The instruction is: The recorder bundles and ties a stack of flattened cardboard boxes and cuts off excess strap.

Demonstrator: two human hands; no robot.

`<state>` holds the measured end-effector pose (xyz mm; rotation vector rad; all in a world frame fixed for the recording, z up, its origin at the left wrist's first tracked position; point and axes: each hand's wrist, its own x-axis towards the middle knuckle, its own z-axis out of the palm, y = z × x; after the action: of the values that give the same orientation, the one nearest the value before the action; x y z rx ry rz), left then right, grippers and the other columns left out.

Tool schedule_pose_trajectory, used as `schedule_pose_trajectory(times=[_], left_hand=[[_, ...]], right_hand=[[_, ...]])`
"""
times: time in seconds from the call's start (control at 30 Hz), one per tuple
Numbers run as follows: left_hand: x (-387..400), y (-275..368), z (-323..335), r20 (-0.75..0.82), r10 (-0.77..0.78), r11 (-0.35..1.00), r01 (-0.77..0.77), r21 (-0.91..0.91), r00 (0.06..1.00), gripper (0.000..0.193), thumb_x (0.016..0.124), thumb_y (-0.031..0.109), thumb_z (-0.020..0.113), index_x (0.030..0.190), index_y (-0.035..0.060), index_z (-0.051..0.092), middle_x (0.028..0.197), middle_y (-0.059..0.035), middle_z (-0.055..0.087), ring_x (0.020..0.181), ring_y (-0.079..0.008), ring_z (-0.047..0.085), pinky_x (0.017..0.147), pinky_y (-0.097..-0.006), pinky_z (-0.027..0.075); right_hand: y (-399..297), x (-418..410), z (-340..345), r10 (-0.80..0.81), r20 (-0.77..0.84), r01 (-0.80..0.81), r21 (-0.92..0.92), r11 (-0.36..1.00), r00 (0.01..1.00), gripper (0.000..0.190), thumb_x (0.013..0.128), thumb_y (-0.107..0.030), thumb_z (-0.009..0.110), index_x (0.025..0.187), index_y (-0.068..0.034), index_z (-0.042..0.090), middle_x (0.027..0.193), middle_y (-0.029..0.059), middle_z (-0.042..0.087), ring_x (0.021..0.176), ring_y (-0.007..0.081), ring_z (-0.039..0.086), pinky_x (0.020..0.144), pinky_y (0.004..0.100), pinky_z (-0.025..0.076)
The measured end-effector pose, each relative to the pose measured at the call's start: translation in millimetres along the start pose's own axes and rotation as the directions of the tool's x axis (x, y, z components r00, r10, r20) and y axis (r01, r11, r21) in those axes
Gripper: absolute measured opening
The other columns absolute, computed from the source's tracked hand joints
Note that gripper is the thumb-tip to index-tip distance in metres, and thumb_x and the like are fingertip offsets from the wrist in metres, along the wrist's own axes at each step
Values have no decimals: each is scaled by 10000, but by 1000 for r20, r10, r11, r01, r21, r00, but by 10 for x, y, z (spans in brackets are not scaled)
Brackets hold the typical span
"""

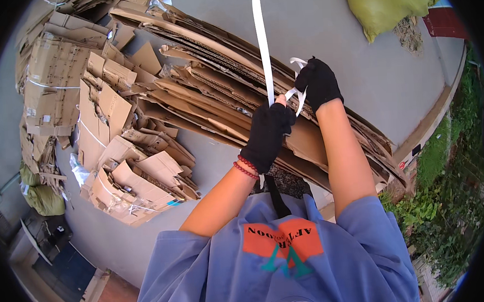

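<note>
A stack of flattened cardboard boxes (223,98) stands on edge before me, running from upper left to lower right. My left hand (267,127), in a black glove with bare fingertips, is closed on a white plastic strap (263,47) over the stack. The strap runs up from this hand out of the top of the picture. My right hand (319,81), also black-gloved, grips a looped part of the same strap just to the right. Several white loops hang between the two hands. Red bead bracelets (246,167) circle my left wrist.
Tied cardboard bundles (54,87) and a lower cardboard pile (140,177) lie on the grey floor at left. A yellow-green sack (390,3) lies at upper right. A raised edge (427,120) borders green plants (446,206) on the right.
</note>
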<state>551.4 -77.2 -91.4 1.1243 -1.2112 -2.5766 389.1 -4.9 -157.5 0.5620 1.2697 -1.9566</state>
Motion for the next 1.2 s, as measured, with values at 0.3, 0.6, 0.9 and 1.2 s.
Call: schedule_pose_trajectory(times=[0.3, 0.6, 0.9, 1.2], left_hand=[[-408, -109, -251, -71, -78, 966, 94, 242, 994, 354, 979, 315, 525, 730, 65, 558, 635, 18, 524, 534, -58, 441, 505, -237, 368], [-884, -102, -319, -212, -153, 938, 210, 275, 965, 378, 972, 320, 525, 719, 43, 571, 624, 12, 522, 566, -72, 454, 534, -251, 379], [-878, -225, -473, 11, 106, 841, -95, 532, 994, 270, 970, 260, 547, 857, 18, 581, 691, 4, 544, 619, -69, 485, 589, -245, 410], [-536, 14, -509, 651, 419, 265, -771, 579, 633, 89, 852, 73, 612, 932, 36, 595, 741, -135, 545, 638, -289, 541, 596, -304, 434]], right_hand=[[659, 14, -49, -358, 90, 230, -899, 372, 929, 141, 767, -169, 677, 830, -60, 614, 685, 89, 611, 614, 250, 618, 529, 360, 468], [930, 206, -333, -346, 251, 200, -963, -178, 904, 88, 878, -129, 581, 821, -84, 630, 692, 29, 618, 626, 169, 619, 522, 354, 488], [757, 401, -442, -348, 186, 38, -920, -391, 919, 282, 657, -218, 815, 853, -82, 664, 880, 89, 685, 864, 254, 672, 736, 347, 534], [798, 379, -529, -393, 42, -75, -958, -278, 918, 365, 658, -223, 811, 964, -97, 658, 974, 84, 698, 948, 254, 670, 773, 352, 542]])
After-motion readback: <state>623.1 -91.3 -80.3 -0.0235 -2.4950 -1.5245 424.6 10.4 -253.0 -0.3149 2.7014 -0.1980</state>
